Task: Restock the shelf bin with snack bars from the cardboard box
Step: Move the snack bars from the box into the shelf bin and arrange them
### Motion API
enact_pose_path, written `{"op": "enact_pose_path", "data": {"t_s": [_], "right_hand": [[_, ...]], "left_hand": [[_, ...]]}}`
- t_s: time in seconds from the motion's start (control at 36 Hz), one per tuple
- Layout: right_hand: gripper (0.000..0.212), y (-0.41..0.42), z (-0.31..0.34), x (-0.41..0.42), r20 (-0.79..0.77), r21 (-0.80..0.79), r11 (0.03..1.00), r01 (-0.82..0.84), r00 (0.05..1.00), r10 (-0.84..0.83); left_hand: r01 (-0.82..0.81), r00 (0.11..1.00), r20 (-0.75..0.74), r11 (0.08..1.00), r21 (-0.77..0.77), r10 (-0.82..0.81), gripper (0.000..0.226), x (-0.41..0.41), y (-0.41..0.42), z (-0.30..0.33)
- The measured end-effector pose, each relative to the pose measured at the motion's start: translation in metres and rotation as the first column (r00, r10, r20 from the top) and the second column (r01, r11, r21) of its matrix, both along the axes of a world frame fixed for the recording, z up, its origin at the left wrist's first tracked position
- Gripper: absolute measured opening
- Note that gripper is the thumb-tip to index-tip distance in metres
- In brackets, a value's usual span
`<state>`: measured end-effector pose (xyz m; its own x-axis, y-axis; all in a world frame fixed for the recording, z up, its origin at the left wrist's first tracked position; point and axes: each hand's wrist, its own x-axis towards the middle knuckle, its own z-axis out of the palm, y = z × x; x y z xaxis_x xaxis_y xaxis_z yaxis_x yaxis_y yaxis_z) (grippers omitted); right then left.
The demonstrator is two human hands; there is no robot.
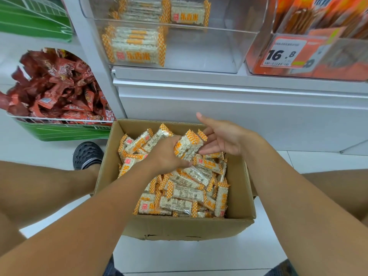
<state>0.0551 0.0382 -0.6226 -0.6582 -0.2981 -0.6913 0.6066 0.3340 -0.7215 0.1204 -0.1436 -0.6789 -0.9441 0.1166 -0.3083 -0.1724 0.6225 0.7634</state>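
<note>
An open cardboard box (237,214) stands on the floor, filled with several white-and-orange snack bars (187,193). Over the box, my left hand (166,154) grips a small bundle of snack bars (189,146), lifted above the pile. My right hand (223,137) is spread with straight fingers beside the bundle, its fingertips touching the bars' orange ends. Above, the clear shelf bin (201,54) holds a few stacked bars (135,46) at its left and more (189,13) at the back; its right part is bare.
A green rack basket (59,132) of red snack packets (57,92) stands at the left. An orange-product bin with a 16.8 price tag (284,53) is at the right. A white shelf front (219,100) rises behind the box. My black shoe (87,155) is left of the box.
</note>
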Motion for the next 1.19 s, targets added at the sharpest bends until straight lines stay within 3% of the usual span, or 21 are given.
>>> {"op": "enact_pose_path", "data": {"t_s": [0.08, 0.17, 0.22, 0.31, 0.36, 0.42, 0.44, 0.47, 0.53, 0.56, 0.58, 0.69, 0.78, 0.86, 0.92, 1.0, 1.08, 1.19], "right_hand": [[0.079, -0.005, 0.001, 0.002, -0.038, 0.035, 0.997, -0.062, 0.997, 0.063], [0.079, -0.011, 0.002, 0.005, -0.071, 0.088, 0.994, -0.069, 0.995, 0.075], [0.063, -0.012, 0.004, 0.005, -0.091, 0.037, 0.999, -0.029, 0.995, 0.032], [0.045, -0.006, 0.008, 0.003, -0.143, -0.069, 0.997, 0.029, 0.989, -0.038], [0.048, 0.001, 0.009, 0.002, -0.173, -0.113, 0.993, 0.042, 0.983, -0.061], [0.05, 0.008, 0.011, 0.001, -0.184, -0.169, 0.983, 0.078, 0.977, -0.109], [0.049, 0.01, 0.012, 0.002, -0.178, -0.207, 0.973, 0.103, 0.974, -0.141], [0.045, 0.011, 0.014, 0.002, -0.173, -0.245, 0.962, 0.121, 0.971, -0.166], [0.029, 0.007, 0.019, 0.005, -0.182, -0.288, 0.949, 0.129, 0.965, -0.187], [0.02, 0.003, 0.022, 0.008, -0.186, -0.305, 0.944, 0.123, 0.965, -0.186], [0.016, -0.001, 0.023, 0.009, -0.184, -0.324, 0.939, 0.119, 0.965, -0.186], [0.036, -0.014, 0.041, 0.012, -0.202, -0.345, 0.935, 0.079, 0.967, -0.156], [0.054, -0.013, 0.062, 0.009, -0.341, -0.304, 0.953, -0.016, 0.935, -0.093], [0.048, -0.011, 0.099, 0.0, -0.547, -0.154, 0.986, -0.065, 0.837, -0.031], [0.058, -0.008, 0.13, -0.01, -0.651, -0.042, 0.996, -0.083, 0.759, 0.036], [0.071, -0.009, 0.175, -0.028, -0.781, 0.267, 0.954, -0.137, 0.55, 0.298], [0.048, -0.022, 0.21, -0.049, -0.776, 0.365, 0.894, -0.259, 0.446, 0.446], [0.038, -0.033, 0.234, -0.089, -0.769, 0.408, 0.875, -0.259, 0.419, 0.483]], "left_hand": [[0.044, 0.989, -0.129, 0.969, -0.243, -0.077, 0.083, 0.0, 0.004, 0.004], [0.003, 0.937, -0.308, 0.883, -0.47, -0.167, 0.057, -0.001, 0.012, 0.018], [-0.046, 0.902, -0.383, 0.839, -0.542, -0.198, 0.053, -0.003, 0.013, 0.025], [-0.088, 0.865, -0.458, 0.835, -0.543, -0.206, 0.067, -0.012, 0.003, 0.03], [-0.058, 0.887, -0.433, 0.892, -0.448, -0.16, 0.091, -0.016, -0.006, 0.036], [-0.073, 0.932, -0.361, 0.989, -0.126, 0.023, 0.105, -0.019, -0.014, 0.049], [-0.141, 0.948, -0.272, 0.985, 0.099, 0.163, 0.102, -0.02, -0.015, 0.057], [-0.252, 0.945, -0.125, 0.916, 0.313, 0.303, 0.094, -0.022, -0.015, 0.065], [-0.522, 0.845, 0.257, 0.616, 0.591, 0.47, 0.069, -0.029, -0.01, 0.076], [-0.602, 0.79, 0.374, 0.5, 0.622, 0.486, 0.06, -0.031, -0.006, 0.078], [-0.631, 0.769, 0.409, 0.478, 0.612, 0.491, 0.056, -0.032, 0.0, 0.081], [-0.611, 0.776, 0.246, 0.596, 0.522, 0.581, 0.051, -0.035, 0.015, 0.09], [-0.58, 0.783, 0.16, 0.613, 0.536, 0.601, 0.044, -0.043, 0.013, 0.107], [-0.462, 0.82, -0.024, 0.687, 0.562, 0.572, 0.028, -0.051, 0.008, 0.14], [-0.354, 0.847, -0.16, 0.763, 0.541, 0.507, 0.024, -0.056, 0.003, 0.167], [-0.267, 0.801, -0.389, 0.854, 0.447, 0.454, 0.026, -0.07, -0.003, 0.204], [-0.178, 0.76, -0.547, 0.922, 0.344, 0.351, 0.032, -0.085, -0.008, 0.235], [-0.163, 0.817, -0.506, 0.953, 0.254, 0.275, 0.041, -0.118, -0.038, 0.266]]}}
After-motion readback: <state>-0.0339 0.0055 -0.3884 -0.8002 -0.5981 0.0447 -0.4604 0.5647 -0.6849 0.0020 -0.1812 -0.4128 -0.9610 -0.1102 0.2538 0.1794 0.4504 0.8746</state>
